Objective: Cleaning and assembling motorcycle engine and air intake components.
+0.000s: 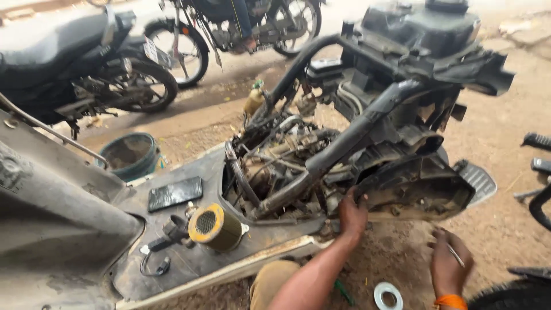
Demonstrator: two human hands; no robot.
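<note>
Left hand [352, 215] grips dusty scooter frame [338, 149]; right hand [449, 265] holds thin metal tool [456, 256].

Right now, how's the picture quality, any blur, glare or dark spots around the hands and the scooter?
Head view: overall soft, slightly motion-blurred; the sunlit road at top is washed out; the scooter frame sits in even shade, engine details murky; left hand is fairly clear, right hand softer, holding a thin tool.
</note>
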